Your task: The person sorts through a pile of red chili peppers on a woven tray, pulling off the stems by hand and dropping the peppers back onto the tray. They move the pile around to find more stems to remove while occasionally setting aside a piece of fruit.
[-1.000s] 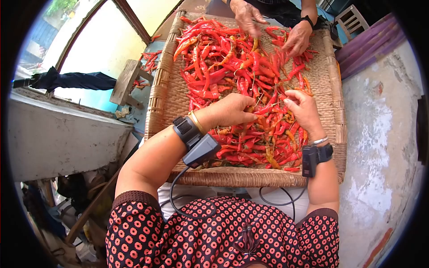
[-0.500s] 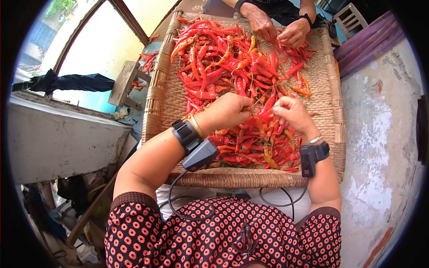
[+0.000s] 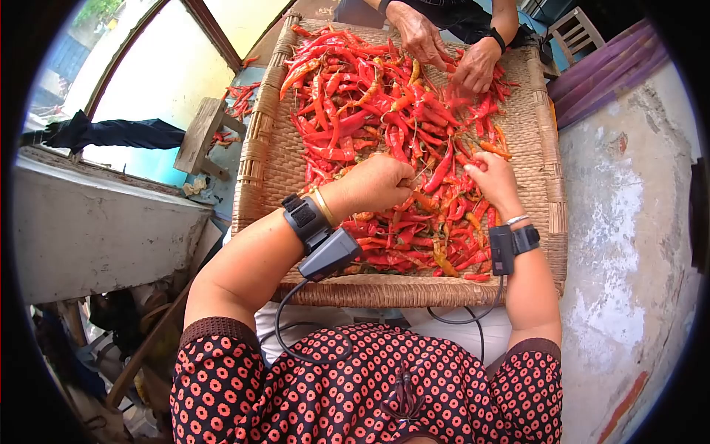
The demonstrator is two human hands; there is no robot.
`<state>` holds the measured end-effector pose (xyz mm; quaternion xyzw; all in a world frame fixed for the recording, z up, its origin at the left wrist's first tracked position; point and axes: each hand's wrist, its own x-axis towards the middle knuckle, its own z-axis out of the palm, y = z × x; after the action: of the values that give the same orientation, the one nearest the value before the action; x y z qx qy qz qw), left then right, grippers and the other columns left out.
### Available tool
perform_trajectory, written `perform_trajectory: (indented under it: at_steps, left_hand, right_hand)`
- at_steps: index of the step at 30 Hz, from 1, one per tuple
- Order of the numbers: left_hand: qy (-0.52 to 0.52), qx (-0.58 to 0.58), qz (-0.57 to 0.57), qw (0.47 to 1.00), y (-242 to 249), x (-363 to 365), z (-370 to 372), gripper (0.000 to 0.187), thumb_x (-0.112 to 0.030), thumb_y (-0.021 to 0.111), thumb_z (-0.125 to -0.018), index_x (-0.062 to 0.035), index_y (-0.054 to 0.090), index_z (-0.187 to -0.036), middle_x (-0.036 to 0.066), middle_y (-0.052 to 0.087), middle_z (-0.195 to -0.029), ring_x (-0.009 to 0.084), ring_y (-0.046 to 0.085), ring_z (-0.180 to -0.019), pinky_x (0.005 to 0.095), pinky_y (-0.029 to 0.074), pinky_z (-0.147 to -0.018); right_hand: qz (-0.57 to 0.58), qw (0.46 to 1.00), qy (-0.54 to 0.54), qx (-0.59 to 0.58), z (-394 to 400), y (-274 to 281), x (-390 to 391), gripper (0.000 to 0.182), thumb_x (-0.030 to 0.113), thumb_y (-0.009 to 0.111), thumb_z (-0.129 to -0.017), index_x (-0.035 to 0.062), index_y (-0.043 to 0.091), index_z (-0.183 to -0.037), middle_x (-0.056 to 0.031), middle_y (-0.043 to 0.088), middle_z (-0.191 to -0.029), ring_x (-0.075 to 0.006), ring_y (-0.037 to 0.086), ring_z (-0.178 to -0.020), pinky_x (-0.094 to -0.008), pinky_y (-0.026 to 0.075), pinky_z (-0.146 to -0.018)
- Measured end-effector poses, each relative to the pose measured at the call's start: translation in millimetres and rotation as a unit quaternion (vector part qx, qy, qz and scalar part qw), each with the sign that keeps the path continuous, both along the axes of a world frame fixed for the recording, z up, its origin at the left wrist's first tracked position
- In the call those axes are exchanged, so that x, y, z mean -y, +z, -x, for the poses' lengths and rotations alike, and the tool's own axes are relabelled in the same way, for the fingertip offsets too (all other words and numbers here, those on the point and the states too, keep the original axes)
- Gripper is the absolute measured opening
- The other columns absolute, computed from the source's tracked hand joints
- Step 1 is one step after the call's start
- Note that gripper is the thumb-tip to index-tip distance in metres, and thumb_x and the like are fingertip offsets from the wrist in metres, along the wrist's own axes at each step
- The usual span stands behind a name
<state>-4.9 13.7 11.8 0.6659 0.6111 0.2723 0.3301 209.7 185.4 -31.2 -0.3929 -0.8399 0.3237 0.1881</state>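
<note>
Red chili peppers (image 3: 355,111) lie heaped on a large woven tray (image 3: 285,177), with a few orange and yellowish ones among them. Over the near part of the heap, my left hand (image 3: 377,183) is closed, its thumb and fingers pressed together; whatever they hold is hidden. My right hand (image 3: 494,179) is at the heap's right side, fingers pinched beside red peppers. What is between those fingertips, if anything, is too small to make out. A long red pepper (image 3: 441,166) lies between my two hands.
At the tray's far end, a co-worker's hands (image 3: 447,55) work among the peppers. A wooden stool (image 3: 201,140) and more peppers (image 3: 240,100) are to the left. A folded dark umbrella (image 3: 126,135) lies by the window; a rough wall (image 3: 621,214) stands right.
My right hand has moved right and slightly up, away from my left hand, which stays nearly in place. The co-worker's hands have shifted, the one on the right lower and closer to the peppers.
</note>
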Motion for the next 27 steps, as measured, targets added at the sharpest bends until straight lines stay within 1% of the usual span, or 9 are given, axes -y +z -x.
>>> perform_trajectory:
  at_steps: [2, 6, 9, 10, 14, 17, 21, 25, 27]
  left_hand:
    - [0.004, 0.007, 0.018, 1.0, 0, 0, 0, 0.013, -0.011, 0.058, -0.072, -0.0019, 0.061, -0.081, 0.013, 0.06, -0.069, 0.0266, 0.061, -0.066, 0.034, 0.048, -0.062]
    - [-0.004, -0.065, -0.049, 0.997, 1, 0, 1, 0.014, -0.015, 0.058, -0.071, -0.0046, 0.062, -0.079, 0.014, 0.06, -0.068, 0.0307, 0.06, -0.067, 0.0378, 0.048, -0.062]
    - [0.008, -0.066, -0.034, 0.997, -9, 2, -1, 0.014, -0.017, 0.058, -0.069, -0.0066, 0.063, -0.078, 0.015, 0.061, -0.068, 0.0322, 0.06, -0.068, 0.0406, 0.048, -0.064]
    - [-0.003, -0.066, -0.034, 0.997, -9, 2, 0, 0.015, -0.016, 0.059, -0.07, -0.0046, 0.062, -0.08, 0.015, 0.06, -0.069, 0.0319, 0.06, -0.068, 0.0393, 0.048, -0.063]
    - [-0.017, -0.07, -0.018, 0.997, 2, 1, -1, 0.015, -0.014, 0.059, -0.071, -0.0031, 0.062, -0.082, 0.015, 0.06, -0.071, 0.0315, 0.059, -0.068, 0.0377, 0.048, -0.063]
    - [-0.011, -0.062, -0.013, 0.998, -3, 2, 0, 0.016, -0.013, 0.059, -0.072, -0.004, 0.062, -0.084, 0.015, 0.06, -0.072, 0.0312, 0.059, -0.069, 0.0376, 0.048, -0.064]
    - [-0.017, 0.007, -0.065, 0.998, -4, -2, -1, 0.017, -0.014, 0.062, -0.075, -0.0049, 0.064, -0.089, 0.013, 0.06, -0.071, 0.0294, 0.06, -0.069, 0.0367, 0.047, -0.064]
    - [0.045, 0.082, -0.019, 0.995, 5, -4, -6, 0.017, -0.014, 0.061, -0.081, -0.0034, 0.063, -0.093, 0.008, 0.062, -0.072, 0.0205, 0.061, -0.065, 0.0313, 0.048, -0.059]
    - [0.121, 0.312, 0.1, 0.937, 6, -6, -7, 0.016, -0.014, 0.059, -0.085, -0.0008, 0.061, -0.095, 0.004, 0.062, -0.075, 0.0114, 0.059, -0.065, 0.0239, 0.048, -0.055]
  right_hand:
    - [-0.113, 0.967, -0.016, 0.23, 10, 17, 15, 0.026, 0.029, 0.068, -0.072, 0.0047, 0.063, -0.08, -0.0119, 0.064, -0.078, -0.0261, 0.063, -0.073, -0.0372, 0.048, -0.067]
    - [-0.032, 0.973, -0.042, 0.225, 2, 19, -5, 0.021, 0.026, 0.067, -0.069, 0.0091, 0.065, -0.082, -0.0124, 0.064, -0.074, -0.0276, 0.062, -0.072, -0.0377, 0.048, -0.066]
    - [0.042, 0.992, -0.066, 0.103, -15, 24, -23, 0.016, 0.017, 0.066, -0.071, 0.0036, 0.064, -0.08, -0.009, 0.063, -0.069, -0.017, 0.062, -0.065, -0.0298, 0.048, -0.059]
    - [0.19, 0.976, -0.093, 0.046, -19, 33, -25, 0.018, 0.01, 0.063, -0.077, -0.0002, 0.061, -0.092, -0.0056, 0.062, -0.069, -0.0117, 0.06, -0.064, -0.0238, 0.048, -0.056]
    - [0.283, 0.906, -0.129, -0.286, -19, 32, -30, 0.051, 0.005, 0.058, -0.082, -0.0033, 0.034, -0.127, -0.0079, 0.058, -0.086, -0.0131, 0.06, -0.073, -0.0218, 0.048, -0.054]
    - [0.228, 0.871, -0.203, -0.384, -11, 30, -29, 0.057, 0.004, 0.057, -0.082, -0.0024, 0.028, -0.13, -0.0085, 0.056, -0.092, -0.0127, 0.059, -0.076, -0.021, 0.047, -0.055]
    - [0.272, 0.957, -0.038, -0.091, 1, 39, -6, 0.036, 0.008, 0.059, -0.083, -0.0013, 0.049, -0.117, -0.0056, 0.06, -0.088, -0.0107, 0.059, -0.075, -0.0225, 0.049, -0.066]
    - [0.249, 0.959, 0.121, -0.056, 26, 48, 35, 0.03, 0.006, 0.059, -0.081, 0.0006, 0.055, -0.11, -0.0031, 0.061, -0.089, -0.0081, 0.058, -0.078, -0.0214, 0.048, -0.071]
    - [0.239, 0.955, 0.168, -0.056, 31, 50, 47, 0.03, 0.011, 0.066, -0.077, 0.0015, 0.059, -0.105, -0.0012, 0.06, -0.085, -0.008, 0.055, -0.074, -0.023, 0.047, -0.069]
